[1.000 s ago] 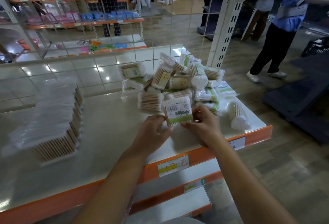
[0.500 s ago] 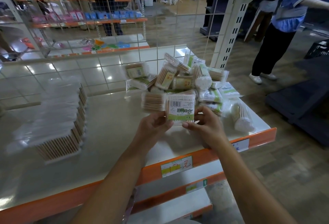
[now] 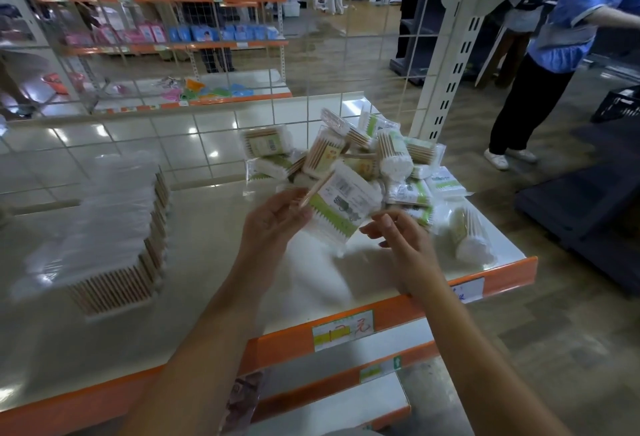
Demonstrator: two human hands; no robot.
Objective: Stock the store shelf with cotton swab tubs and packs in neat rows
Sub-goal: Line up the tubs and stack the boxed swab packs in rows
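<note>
My left hand (image 3: 273, 224) pinches a clear cotton swab pack (image 3: 341, 205) with a green-and-white label, held tilted above the white shelf (image 3: 214, 262). My right hand (image 3: 398, 238) hovers just right of the pack with fingers loosely curled, apart from it. Behind the pack lies a jumbled pile of swab packs and tubs (image 3: 367, 158). One round tub (image 3: 471, 238) lies on its side at the pile's right. A neat stack of flat swab packs (image 3: 104, 221) stands at the shelf's left.
The shelf has an orange front edge (image 3: 415, 304) with price labels and a wire grid back (image 3: 207, 55). A white upright post (image 3: 446, 65) rises at the right rear. A person in blue (image 3: 550, 55) stands in the aisle at right, beside dark pallets (image 3: 588, 200).
The pack has risen off the shelf and tilted to the right. My right hand has let go of it; my left hand alone holds it now.
</note>
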